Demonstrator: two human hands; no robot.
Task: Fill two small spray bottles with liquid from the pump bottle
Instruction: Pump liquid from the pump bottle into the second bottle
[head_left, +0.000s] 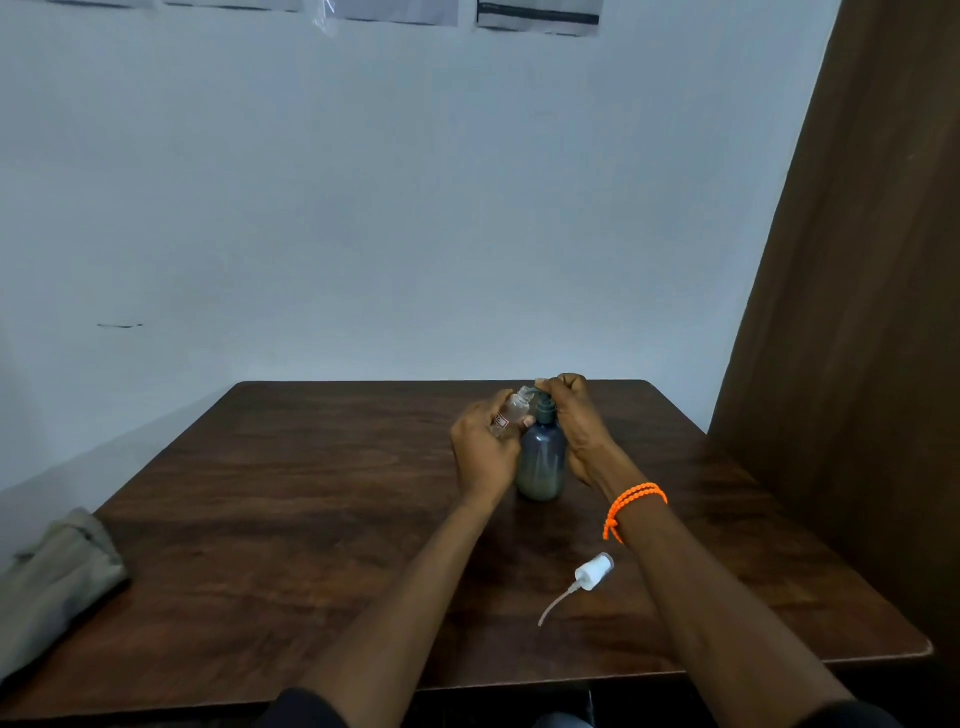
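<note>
A dark grey pump bottle (541, 460) stands upright near the middle of the brown table (311, 519). My right hand (574, 415) rests on top of its pump head, fingers curled over it. My left hand (483, 447) holds a small clear spray bottle (511, 413), uncapped and tilted, with its mouth up against the pump's spout. A white spray cap (592, 574) with its thin dip tube lies on the table nearer to me, beside my right forearm. Only one small bottle is visible.
A folded grey-green cloth (57, 577) lies at the table's left edge. A white wall stands behind the table and a brown curtain (857, 312) hangs on the right. An orange beaded band circles my right wrist.
</note>
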